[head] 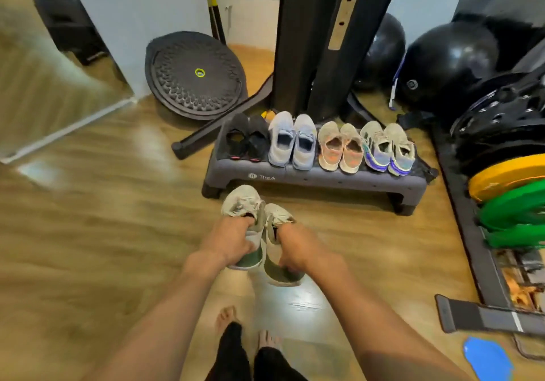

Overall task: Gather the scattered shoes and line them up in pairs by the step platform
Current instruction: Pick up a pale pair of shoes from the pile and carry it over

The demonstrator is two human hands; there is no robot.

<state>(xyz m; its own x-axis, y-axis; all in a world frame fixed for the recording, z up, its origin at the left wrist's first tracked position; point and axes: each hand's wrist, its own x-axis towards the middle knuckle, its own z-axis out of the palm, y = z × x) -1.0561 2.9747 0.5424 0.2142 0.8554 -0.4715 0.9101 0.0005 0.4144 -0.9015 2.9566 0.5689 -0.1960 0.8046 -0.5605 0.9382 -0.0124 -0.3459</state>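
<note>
Now, starting in the upper left of the frame, one round black balance disc (194, 75) leans against the wall. Moving right to the middle, the grey step platform (312, 178) carries four pairs in one row, eight shoes, toes pointing away: one black pair (246, 138), one pale blue pair (292, 141), one beige pair with orange lining (340, 149) and one grey pair with purple soles (387, 149), each shoe touching its mate.

Just below the platform's front edge, two more grey-green shoes are up off the floor, side by side and touching. The left hand (233, 242) grips the left shoe (243, 203), fingers curled into its opening. The right hand (298, 248) grips the right shoe (281, 271) the same way, its heel hanging lower. That makes ten shoes in view. Two bare feet (227, 317) stand at bottom centre.

Over to the upper right, two black exercise balls (448, 59) sit behind the platform. At the right edge, one yellow weight plate (507, 177) is stacked above green plates (516, 203), whose number I cannot tell. One blue pad (486, 360) lies at lower right.
</note>
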